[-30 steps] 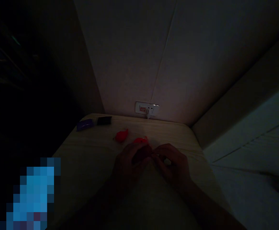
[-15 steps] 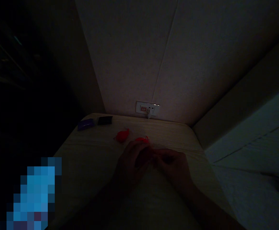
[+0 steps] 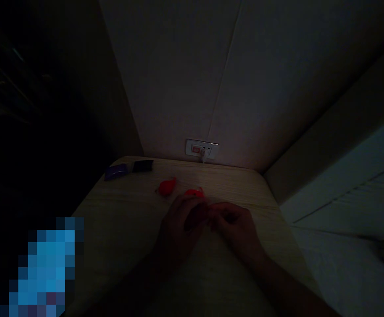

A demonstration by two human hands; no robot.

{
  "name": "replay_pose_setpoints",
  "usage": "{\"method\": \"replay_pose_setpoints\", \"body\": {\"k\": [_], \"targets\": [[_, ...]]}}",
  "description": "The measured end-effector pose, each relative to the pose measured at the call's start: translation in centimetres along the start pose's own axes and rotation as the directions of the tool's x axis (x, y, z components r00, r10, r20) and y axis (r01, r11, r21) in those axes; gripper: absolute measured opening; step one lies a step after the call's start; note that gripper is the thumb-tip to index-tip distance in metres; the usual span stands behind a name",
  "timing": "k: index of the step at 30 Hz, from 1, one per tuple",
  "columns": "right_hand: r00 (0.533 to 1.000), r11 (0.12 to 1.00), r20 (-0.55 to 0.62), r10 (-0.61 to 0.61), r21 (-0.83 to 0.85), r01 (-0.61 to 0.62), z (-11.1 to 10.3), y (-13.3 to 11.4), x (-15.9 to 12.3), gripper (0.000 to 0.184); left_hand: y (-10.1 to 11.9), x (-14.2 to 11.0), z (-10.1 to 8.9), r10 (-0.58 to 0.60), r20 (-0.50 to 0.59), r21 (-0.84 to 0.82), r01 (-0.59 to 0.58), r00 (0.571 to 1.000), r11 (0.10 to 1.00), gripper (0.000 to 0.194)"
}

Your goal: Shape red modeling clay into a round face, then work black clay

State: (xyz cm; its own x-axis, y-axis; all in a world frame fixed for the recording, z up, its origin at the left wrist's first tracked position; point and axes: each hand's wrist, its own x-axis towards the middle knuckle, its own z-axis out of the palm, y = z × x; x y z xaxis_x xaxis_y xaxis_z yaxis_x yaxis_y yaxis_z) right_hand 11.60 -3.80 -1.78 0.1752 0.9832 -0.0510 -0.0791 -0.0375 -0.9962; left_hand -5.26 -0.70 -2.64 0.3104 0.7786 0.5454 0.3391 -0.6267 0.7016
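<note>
In dim light, my left hand [image 3: 175, 226] curves its fingers and thumb around a dark reddish object [image 3: 196, 215], whose kind I cannot make out. My right hand [image 3: 239, 224] pinches at the right end of that object, fingertips pressed together. Just beyond my left fingertips lies a bright red item [image 3: 194, 193], partly covered by the hand. To its left rests a rounded red piece [image 3: 167, 188] with thin, pointed ends, touched by neither hand.
On the wooden tabletop [image 3: 224, 176], a purple packet [image 3: 115, 171] and a black packet [image 3: 143, 166] lie at the far left. A wall socket [image 3: 201, 149] with a red switch and a plug sits behind the table. A pale panel stands to the right. The lower left is blurred out.
Both hands stay close together on the dark reddish object, with only a slight shift of the right fingers. The whole view has moved a little.
</note>
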Motion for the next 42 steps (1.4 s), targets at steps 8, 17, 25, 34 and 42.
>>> {"method": "replay_pose_setpoints", "body": {"k": [8, 17, 25, 34, 42], "targets": [[0.997, 0.998, 0.067, 0.044, -0.041, -0.041, -0.6, 0.2, 0.3, 0.015, 0.7, -0.1, -0.1, -0.032, 0.013, -0.058, 0.033, 0.999, 0.998, 0.037], [0.995, 0.944, 0.014, -0.094, -0.316, 0.094, -0.5, -0.3, -0.3, 0.006, 1.5, -0.7, 0.0, -0.256, 0.161, -0.089, 0.272, 0.953, 0.958, 0.023], [0.990, 0.966, 0.120, -0.071, -0.237, 0.098, -1.0, 0.1, 0.0, 0.014, 1.3, -0.8, 0.3, -0.339, 0.149, -0.129, 0.358, 0.929, 0.925, 0.021], [0.991, 0.969, 0.129, -0.027, -0.241, 0.058, -1.5, 0.1, 0.4, 0.012, 1.6, -0.8, 0.4, -0.364, 0.157, -0.158, 0.387, 0.918, 0.908, 0.021], [0.995, 0.945, 0.079, -0.062, -0.315, 0.084, -1.1, 0.3, 0.3, 0.011, 1.6, -0.7, 0.5, -0.357, 0.143, -0.126, 0.374, 0.923, 0.919, 0.020]]}}
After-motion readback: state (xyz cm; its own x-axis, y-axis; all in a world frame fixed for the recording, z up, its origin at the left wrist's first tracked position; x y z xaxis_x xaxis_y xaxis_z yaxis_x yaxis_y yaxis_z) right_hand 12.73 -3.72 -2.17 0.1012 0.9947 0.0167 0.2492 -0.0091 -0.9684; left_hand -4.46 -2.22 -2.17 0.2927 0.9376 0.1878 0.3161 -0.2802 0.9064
